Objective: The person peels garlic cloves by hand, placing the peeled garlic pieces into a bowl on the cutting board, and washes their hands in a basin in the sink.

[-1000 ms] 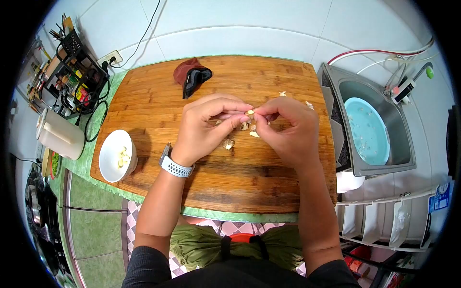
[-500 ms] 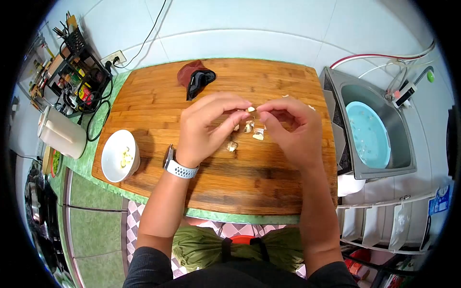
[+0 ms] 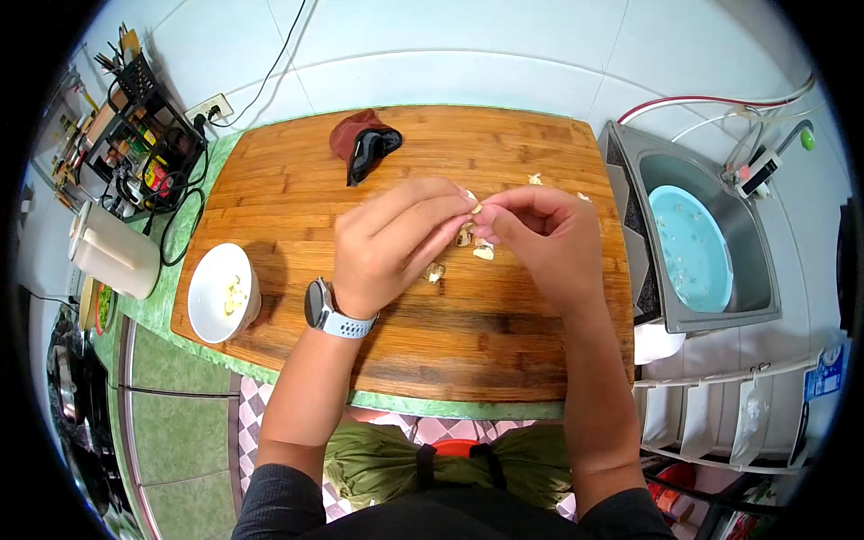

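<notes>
"What to see nearest, down at the lap?"

"Dark sleeves (image 3: 281, 499) and a green garment (image 3: 531, 461). Just beyond, on the left wrist, a watch (image 3: 315, 304) with a pale, perforated strap."

"And in the fingers?"

"A small garlic clove (image 3: 477, 208), up over the middle of a wooden board (image 3: 468, 337). Pinched between the closed fingertips of the left hand (image 3: 382, 238) and, from the other side, of the right hand (image 3: 558, 234). Mostly covered by those tips, so hard to make out."

"In the way of anything else?"

"Yes, partly hiding the loose garlic pieces (image 3: 483, 253) on the board, just under and beside the hands."

"Over to the left?"

"Near the board's edge, a white bowl (image 3: 203, 292) with peeled cloves (image 3: 234, 295) inside. Under the board, a green tabletop (image 3: 153, 315), also bearing a pale lidded jug (image 3: 112, 256)."

"To the right?"

"A dish rack (image 3: 702, 418) low down. Higher up, beside the board, a metal sink (image 3: 760, 279), largely filled by a light blue basin (image 3: 693, 243) with small bits in it."

"Farther back?"

"On the board past the hands, pale scraps (image 3: 535, 179) and a dark red and black cloth item (image 3: 355, 139), well apart from the garlic. At the back left, a black rack (image 3: 139, 85) crowded with bottles, loose cables close by. Last, a socket (image 3: 216, 103) on the white wall (image 3: 450, 36)."
</notes>
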`<move>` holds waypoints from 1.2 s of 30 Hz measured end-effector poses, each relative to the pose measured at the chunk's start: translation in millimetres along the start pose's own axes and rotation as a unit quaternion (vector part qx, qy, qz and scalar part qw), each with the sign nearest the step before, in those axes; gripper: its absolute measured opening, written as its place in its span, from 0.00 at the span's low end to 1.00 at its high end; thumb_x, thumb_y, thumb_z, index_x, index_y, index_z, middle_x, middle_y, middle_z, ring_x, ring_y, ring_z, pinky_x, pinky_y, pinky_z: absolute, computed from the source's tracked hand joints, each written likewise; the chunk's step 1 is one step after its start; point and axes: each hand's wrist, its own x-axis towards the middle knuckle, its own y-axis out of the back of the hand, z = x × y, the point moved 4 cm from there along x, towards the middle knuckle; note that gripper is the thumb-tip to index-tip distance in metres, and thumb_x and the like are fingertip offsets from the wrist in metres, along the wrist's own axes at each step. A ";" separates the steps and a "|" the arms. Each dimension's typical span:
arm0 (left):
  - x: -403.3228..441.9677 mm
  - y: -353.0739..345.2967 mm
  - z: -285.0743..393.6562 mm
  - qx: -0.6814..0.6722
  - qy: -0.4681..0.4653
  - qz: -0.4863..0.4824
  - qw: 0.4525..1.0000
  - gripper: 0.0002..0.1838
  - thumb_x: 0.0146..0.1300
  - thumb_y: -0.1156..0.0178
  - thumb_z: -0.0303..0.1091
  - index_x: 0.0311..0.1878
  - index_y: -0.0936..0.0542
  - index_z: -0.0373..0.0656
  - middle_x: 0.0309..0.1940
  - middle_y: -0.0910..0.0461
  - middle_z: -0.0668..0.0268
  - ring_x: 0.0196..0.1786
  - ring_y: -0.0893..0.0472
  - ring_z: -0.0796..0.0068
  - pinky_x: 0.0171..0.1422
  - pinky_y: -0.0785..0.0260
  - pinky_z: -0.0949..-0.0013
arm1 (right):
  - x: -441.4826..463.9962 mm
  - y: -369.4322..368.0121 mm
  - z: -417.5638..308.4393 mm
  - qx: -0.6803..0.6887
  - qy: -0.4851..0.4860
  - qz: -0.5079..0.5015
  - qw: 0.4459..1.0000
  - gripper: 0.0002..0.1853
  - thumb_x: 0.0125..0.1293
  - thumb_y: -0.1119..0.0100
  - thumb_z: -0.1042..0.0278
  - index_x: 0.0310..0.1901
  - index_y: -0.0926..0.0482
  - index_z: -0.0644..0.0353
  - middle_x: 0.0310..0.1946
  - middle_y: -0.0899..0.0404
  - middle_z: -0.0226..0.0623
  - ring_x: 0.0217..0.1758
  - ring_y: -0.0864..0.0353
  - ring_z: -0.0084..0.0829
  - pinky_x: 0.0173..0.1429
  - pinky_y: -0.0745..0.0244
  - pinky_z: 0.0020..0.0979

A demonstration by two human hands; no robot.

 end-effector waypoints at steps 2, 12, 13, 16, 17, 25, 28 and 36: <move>0.0 0.0 1.4 0.017 -0.014 -0.006 1.000 0.12 0.54 0.25 0.20 0.43 0.11 0.40 0.41 0.12 0.60 0.42 0.10 0.65 0.43 0.16 0.68 | -0.3 -0.1 0.3 0.006 -0.012 -0.001 1.000 0.07 0.69 0.31 0.76 0.44 0.13 0.70 0.36 0.11 0.38 0.39 0.11 0.22 0.45 0.16 0.22; -1.5 0.6 8.5 0.039 -0.043 -0.012 0.998 0.11 0.55 0.24 0.22 0.43 0.11 0.41 0.41 0.11 0.61 0.41 0.10 0.64 0.41 0.16 0.68 | 0.0 1.0 2.3 0.020 -0.007 -0.012 1.000 0.02 0.68 0.34 0.79 0.39 0.15 0.69 0.34 0.12 0.34 0.38 0.13 0.20 0.45 0.18 0.21; -1.2 1.2 9.0 0.037 -0.036 -0.020 0.998 0.12 0.55 0.24 0.22 0.43 0.11 0.40 0.41 0.11 0.60 0.42 0.10 0.64 0.42 0.16 0.68 | 0.0 1.5 2.0 0.012 -0.003 -0.015 1.000 0.02 0.67 0.34 0.79 0.39 0.15 0.68 0.34 0.12 0.34 0.38 0.13 0.20 0.45 0.18 0.21; -1.3 -1.2 5.6 0.001 -0.017 -0.014 1.000 0.12 0.55 0.24 0.20 0.43 0.11 0.39 0.41 0.11 0.60 0.43 0.10 0.64 0.43 0.17 0.68 | -0.7 1.5 -0.2 0.015 -0.001 -0.017 1.000 0.02 0.67 0.34 0.80 0.39 0.15 0.68 0.34 0.12 0.33 0.38 0.13 0.20 0.45 0.18 0.21; -1.4 -1.7 3.6 -0.032 -0.005 0.000 0.999 0.12 0.55 0.24 0.20 0.43 0.11 0.39 0.42 0.11 0.59 0.43 0.10 0.64 0.43 0.17 0.69 | -0.8 1.3 -0.7 0.027 -0.003 -0.016 1.000 0.02 0.67 0.34 0.80 0.40 0.16 0.68 0.34 0.13 0.33 0.38 0.13 0.20 0.45 0.18 0.21; -5.6 -7.0 -8.2 -0.234 0.139 0.002 0.962 0.12 0.58 0.27 0.15 0.45 0.13 0.32 0.47 0.14 0.55 0.46 0.12 0.69 0.53 0.15 0.70 | -1.1 3.5 -1.6 0.046 -0.007 0.004 0.999 0.02 0.68 0.34 0.79 0.40 0.16 0.66 0.33 0.13 0.32 0.36 0.14 0.18 0.42 0.20 0.19; -9.1 -9.6 -11.5 -0.329 0.223 0.013 0.918 0.11 0.61 0.28 0.16 0.47 0.14 0.30 0.47 0.14 0.55 0.48 0.12 0.71 0.54 0.15 0.71 | -0.6 5.0 -3.4 0.042 -0.007 0.015 0.999 0.01 0.68 0.33 0.78 0.39 0.16 0.66 0.32 0.13 0.30 0.35 0.15 0.16 0.40 0.21 0.18; -15.4 -16.1 -20.5 -0.437 0.351 -0.006 0.828 0.11 0.68 0.31 0.20 0.52 0.15 0.31 0.47 0.10 0.61 0.46 0.12 0.80 0.49 0.20 0.79 | 0.2 6.9 -3.2 -0.013 0.019 0.049 0.999 0.02 0.69 0.33 0.76 0.39 0.15 0.64 0.31 0.15 0.26 0.33 0.18 0.13 0.38 0.23 0.18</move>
